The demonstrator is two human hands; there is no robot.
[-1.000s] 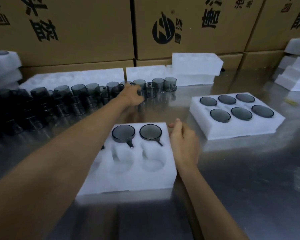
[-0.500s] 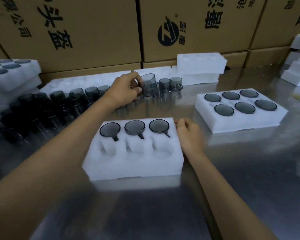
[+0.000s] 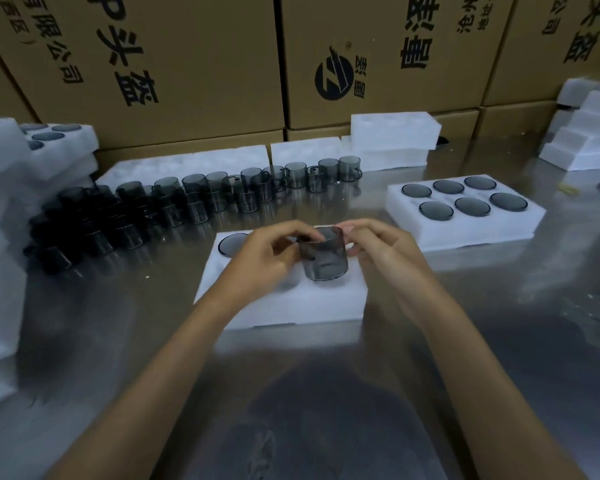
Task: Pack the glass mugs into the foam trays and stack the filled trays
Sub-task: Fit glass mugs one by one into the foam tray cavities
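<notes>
A smoky grey glass mug [image 3: 323,254] stands upright over the near right part of the white foam tray [image 3: 284,306] in front of me. My left hand [image 3: 264,258] grips its left side and my right hand [image 3: 378,245] pinches its rim on the right. One mug top [image 3: 231,244] shows in the tray's far left pocket; my hands hide the other far pockets. A long row of loose mugs [image 3: 201,199] runs across the table behind the tray.
A filled foam tray [image 3: 465,211] with several mugs lies to the right. Stacked foam trays stand at the left [image 3: 49,147], at the back [image 3: 392,133] and at the far right [image 3: 582,143]. Cardboard boxes [image 3: 187,64] wall the back of the steel table [image 3: 326,410].
My left hand has carried a mug from the back row down to the near tray. My right hand has left the tray's edge and taken hold of the mug's rim.
</notes>
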